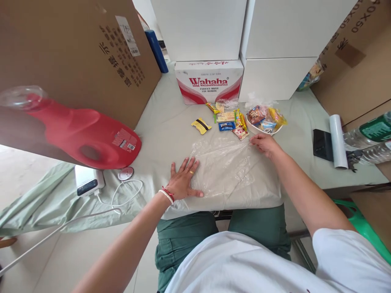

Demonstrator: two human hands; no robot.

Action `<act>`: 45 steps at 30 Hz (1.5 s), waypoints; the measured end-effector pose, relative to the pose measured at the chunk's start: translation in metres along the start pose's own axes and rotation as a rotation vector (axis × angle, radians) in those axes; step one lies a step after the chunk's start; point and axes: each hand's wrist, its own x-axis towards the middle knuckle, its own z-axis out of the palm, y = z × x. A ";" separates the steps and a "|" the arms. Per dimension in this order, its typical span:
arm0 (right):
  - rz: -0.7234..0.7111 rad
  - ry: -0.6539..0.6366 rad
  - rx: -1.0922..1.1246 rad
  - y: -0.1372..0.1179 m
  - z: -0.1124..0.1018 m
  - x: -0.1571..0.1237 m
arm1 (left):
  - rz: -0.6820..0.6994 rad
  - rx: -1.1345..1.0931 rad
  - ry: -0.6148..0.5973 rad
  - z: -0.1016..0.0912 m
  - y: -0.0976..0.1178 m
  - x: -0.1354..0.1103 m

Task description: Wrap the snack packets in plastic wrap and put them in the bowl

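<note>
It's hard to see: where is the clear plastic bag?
Head view, centre: the clear plastic bag lies at the near table edge, left hand on its left side, right hand at its far right corner by the snack bowl.

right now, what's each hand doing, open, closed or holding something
Left hand: open, flat on the plastic bag.
Right hand: curled at the bag's far corner; whether it has a grip cannot be told.

A storeroom; stacked cardboard boxes (76,53) crowd the table (165,122).
</note>
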 end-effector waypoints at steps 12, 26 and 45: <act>-1.023 -0.414 -0.646 0.064 0.053 -0.157 | 0.018 -0.183 0.095 -0.006 -0.016 0.011; -0.938 -0.400 -0.512 0.083 -0.005 -0.150 | -0.054 -0.188 0.102 -0.022 -0.039 0.015; -0.941 -0.619 -0.586 0.045 0.118 -0.171 | -0.103 0.019 0.323 -0.004 0.035 0.048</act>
